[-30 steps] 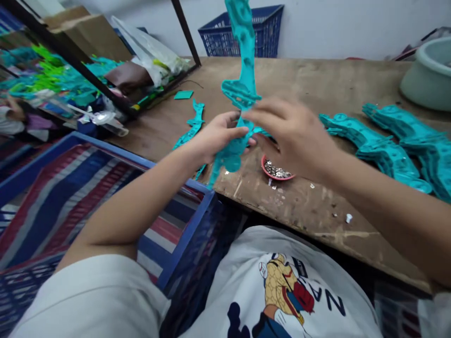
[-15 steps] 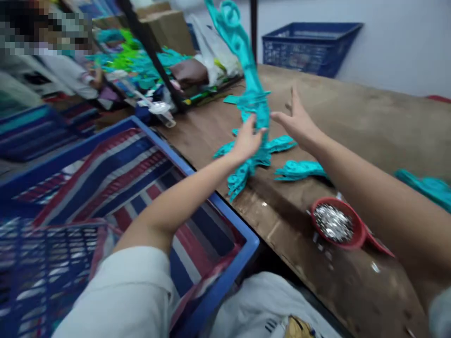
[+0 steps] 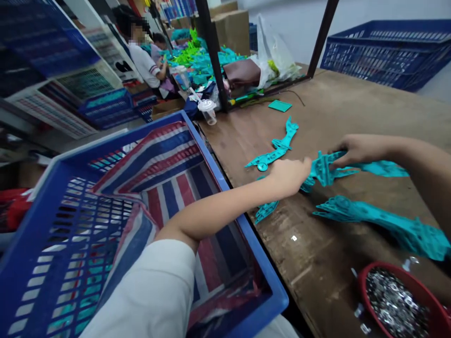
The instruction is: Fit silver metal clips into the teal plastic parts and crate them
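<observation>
Low over the brown tabletop, a long turquoise plastic part (image 3: 322, 170) with ribs and cross-pieces lies between my two hands. My left hand (image 3: 291, 176) is closed round its near-left end, fingertips mostly hidden behind the knuckles. From the right, my right hand (image 3: 357, 149) grips the same part from above with thumb and bent fingers. Beyond my left hand rests a slim turquoise piece with a round disc (image 3: 275, 152). Another turquoise piece (image 3: 267, 211) is partly covered by my left forearm. Closer to me on the right lies a long turquoise stack (image 3: 384, 223).
A red bowl (image 3: 366, 286) of small shiny metal pieces stands at front right, a few scattered around it. Left of the table edge is a blue crate (image 3: 271, 286) with a striped cloth liner. Dark posts (image 3: 214, 56) rise at the back; a person (image 3: 146, 63) sits beyond.
The turquoise part, earlier held upright in my left hand, is now lowered flat. My right hand, open beside it before, has closed on it. The view has swung left.
</observation>
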`<state>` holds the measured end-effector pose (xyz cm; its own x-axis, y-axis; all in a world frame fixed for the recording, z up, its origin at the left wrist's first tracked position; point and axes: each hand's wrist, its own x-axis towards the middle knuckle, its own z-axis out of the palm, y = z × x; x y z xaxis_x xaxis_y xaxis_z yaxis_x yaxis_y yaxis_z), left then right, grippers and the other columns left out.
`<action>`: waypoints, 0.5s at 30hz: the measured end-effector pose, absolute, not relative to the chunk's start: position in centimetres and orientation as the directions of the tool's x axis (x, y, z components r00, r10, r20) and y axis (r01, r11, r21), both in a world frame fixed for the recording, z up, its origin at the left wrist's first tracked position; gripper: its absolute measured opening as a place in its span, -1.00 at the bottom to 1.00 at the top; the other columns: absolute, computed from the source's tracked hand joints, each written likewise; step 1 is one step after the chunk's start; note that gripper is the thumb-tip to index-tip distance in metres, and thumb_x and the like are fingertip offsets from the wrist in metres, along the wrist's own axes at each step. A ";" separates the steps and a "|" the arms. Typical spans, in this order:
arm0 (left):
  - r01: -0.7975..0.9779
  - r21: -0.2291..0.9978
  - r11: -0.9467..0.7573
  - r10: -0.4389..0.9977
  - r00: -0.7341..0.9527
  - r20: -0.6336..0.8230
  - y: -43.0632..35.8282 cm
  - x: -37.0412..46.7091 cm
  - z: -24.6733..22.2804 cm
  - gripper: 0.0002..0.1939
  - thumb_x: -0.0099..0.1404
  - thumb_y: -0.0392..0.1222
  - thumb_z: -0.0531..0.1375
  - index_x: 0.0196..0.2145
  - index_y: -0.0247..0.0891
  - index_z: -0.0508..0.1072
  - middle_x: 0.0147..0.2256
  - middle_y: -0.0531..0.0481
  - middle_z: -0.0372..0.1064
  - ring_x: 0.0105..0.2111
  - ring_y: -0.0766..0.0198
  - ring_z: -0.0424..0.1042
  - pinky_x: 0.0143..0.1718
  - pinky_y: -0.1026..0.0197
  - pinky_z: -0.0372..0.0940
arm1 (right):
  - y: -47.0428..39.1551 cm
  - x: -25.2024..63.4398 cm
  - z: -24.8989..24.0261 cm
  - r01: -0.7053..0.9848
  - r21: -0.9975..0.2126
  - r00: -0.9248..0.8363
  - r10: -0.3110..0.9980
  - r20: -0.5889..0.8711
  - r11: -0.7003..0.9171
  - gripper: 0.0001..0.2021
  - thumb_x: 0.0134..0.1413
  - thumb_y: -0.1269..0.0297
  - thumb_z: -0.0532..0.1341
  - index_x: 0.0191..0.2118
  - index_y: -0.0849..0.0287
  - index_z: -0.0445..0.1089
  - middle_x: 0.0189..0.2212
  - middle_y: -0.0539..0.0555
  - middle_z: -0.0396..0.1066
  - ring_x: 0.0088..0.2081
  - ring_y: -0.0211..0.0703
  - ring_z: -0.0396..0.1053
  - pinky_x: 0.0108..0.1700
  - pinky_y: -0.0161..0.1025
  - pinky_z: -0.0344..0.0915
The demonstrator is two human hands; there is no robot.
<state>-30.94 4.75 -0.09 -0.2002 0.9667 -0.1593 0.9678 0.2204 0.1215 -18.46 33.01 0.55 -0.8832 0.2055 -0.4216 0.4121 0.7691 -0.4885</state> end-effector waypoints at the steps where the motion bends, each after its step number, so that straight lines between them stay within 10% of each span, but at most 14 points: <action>1: 0.958 0.149 0.246 0.942 -0.200 -0.269 5.6 -31.2 -1.0 -0.32 0.70 -0.39 0.15 0.69 -0.41 0.39 0.37 -0.52 0.72 0.42 -0.34 0.74 0.37 -0.22 0.67 | 33.5 -18.9 -0.7 0.391 -0.461 -0.893 0.208 -0.398 0.796 -0.55 0.15 -0.22 0.47 -0.12 0.06 0.81 -0.12 0.30 0.80 -0.05 0.33 0.69 0.20 0.19 0.53; 7: 0.944 0.138 0.299 0.861 -0.204 -0.466 7.4 -31.1 -4.1 -0.32 0.86 0.12 0.19 0.66 -0.39 0.46 0.65 -0.53 0.44 0.58 -0.36 0.58 0.50 -0.19 0.60 | 35.5 -17.8 -10.4 0.305 -0.358 -0.923 0.182 -0.338 0.883 0.04 -0.02 0.06 0.48 0.64 0.17 0.61 0.67 0.55 0.45 0.67 0.71 0.44 0.68 0.43 0.41; 11: 0.955 0.095 0.282 0.869 -0.212 -0.446 7.4 -31.2 -4.5 -0.13 0.74 0.27 0.40 0.71 -0.34 0.44 0.77 -0.54 0.20 0.73 -0.41 0.33 0.61 -0.24 0.50 | 35.2 -17.1 -14.7 0.283 0.008 -0.925 0.275 -0.264 0.959 -0.03 0.16 0.13 0.42 0.71 0.05 0.52 0.63 0.49 0.49 0.62 0.68 0.47 0.57 0.53 0.45; 15: 0.935 0.107 0.339 0.832 -0.244 -0.498 8.0 -31.9 -4.8 0.09 0.63 0.29 0.50 0.80 -0.37 0.27 0.71 -0.56 0.36 0.69 -0.39 0.41 0.62 -0.29 0.51 | 34.2 -18.4 -14.2 0.273 0.072 -0.929 0.282 -0.240 0.959 -0.29 0.38 0.19 0.33 0.59 0.00 0.60 0.49 0.44 0.64 0.51 0.60 0.57 0.43 0.44 0.50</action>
<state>-31.88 8.01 -4.84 -0.2445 0.8321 -0.4978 0.9347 0.3389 0.1075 -18.43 34.23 -14.22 -0.9288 0.2824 -0.2398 0.2732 0.9593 0.0715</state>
